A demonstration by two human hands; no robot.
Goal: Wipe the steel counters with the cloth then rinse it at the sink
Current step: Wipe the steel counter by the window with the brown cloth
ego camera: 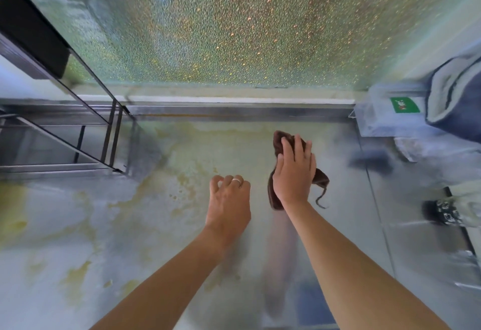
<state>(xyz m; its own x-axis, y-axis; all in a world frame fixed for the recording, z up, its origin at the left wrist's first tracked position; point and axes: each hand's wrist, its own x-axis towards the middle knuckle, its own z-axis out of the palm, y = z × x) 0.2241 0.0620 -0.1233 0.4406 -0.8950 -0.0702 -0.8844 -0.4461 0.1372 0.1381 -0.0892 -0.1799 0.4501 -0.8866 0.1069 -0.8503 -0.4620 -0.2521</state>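
Note:
A dark brown cloth (279,142) lies bunched on the steel counter (156,225), right of centre. My right hand (294,171) lies flat on top of it with straight, spread fingers, pressing it onto the steel. A loose corner of the cloth trails out below the hand to the right. My left hand (229,199) hovers just left of it over the counter, fingers loosely curled and holding nothing, a ring on one finger. The counter carries yellowish smears and stains across its left and middle parts.
A textured glass pane (234,30) rises behind the counter. A dark metal rack (78,134) stands at the left. At the right sit a clear plastic box with a green label (404,105), a grey-blue towel (453,95) and a dark object (442,212).

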